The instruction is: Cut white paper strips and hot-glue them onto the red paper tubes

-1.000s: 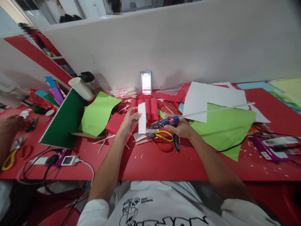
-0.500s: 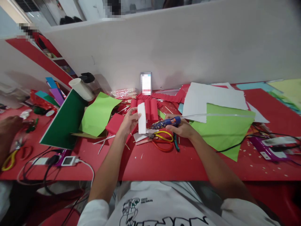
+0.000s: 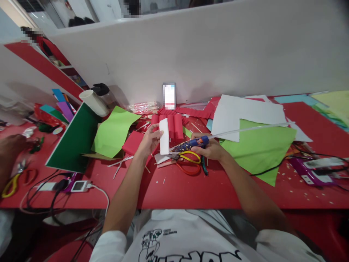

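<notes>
Paper strip, white, held upright near the middle of the red table, just in front of the row of red rolls. Pinched along its left edge by the left hand, thumb in front, fingers behind, face turned toward the glue gun's nozzle. Glue gun, blue, clasped in the right hand, lying nearly flat, nozzle aimed left at the strip's lower edge, clear glue stick trailing far out to the right over the green sheet. Both forearms angled inward from the near edge, wrists low above the table. Yellow scissors and red scissors resting just below the gun. Far left, another person's hand busy near a second pair of scissors.
</notes>
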Motion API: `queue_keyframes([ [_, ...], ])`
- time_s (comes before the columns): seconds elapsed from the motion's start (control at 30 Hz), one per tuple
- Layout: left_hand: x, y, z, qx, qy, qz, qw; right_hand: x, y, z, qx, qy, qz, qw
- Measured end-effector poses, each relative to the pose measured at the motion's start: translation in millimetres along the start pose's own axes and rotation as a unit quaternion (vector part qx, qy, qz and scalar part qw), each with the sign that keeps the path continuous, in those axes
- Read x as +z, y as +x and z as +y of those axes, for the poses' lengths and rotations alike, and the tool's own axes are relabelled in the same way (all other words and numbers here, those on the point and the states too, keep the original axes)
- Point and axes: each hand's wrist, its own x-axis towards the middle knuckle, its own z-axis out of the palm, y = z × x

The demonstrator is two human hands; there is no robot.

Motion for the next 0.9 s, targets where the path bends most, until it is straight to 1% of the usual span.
queue_keyframes([
  [0.27, -0.3, -0.9, -1.1, -0.001, 0.012, -0.021, 1.000, -0.6, 1.4, 0.4, 0.034, -0.010, 0.019, 0.999],
  [0.4, 0.0, -1.9, -1.3, -0.006, 0.024, -0.033, 0.999, -0.3, 1.0, 1.2, 0.058, -0.023, 0.040, 0.997],
  [0.63, 0.9, -2.5, -1.1, -0.005, 0.022, -0.035, 0.999, -1.2, 0.4, 1.6, 0.070, -0.038, 0.066, 0.995],
  [0.77, 0.4, -2.2, -1.5, -0.007, 0.011, -0.034, 0.999, 0.0, 0.6, 1.6, 0.067, -0.028, 0.046, 0.996],
  [0.9, 0.7, -2.2, -1.2, -0.007, -0.004, -0.026, 1.000, 1.4, 0.2, 2.6, 0.041, 0.006, 0.016, 0.999],
])
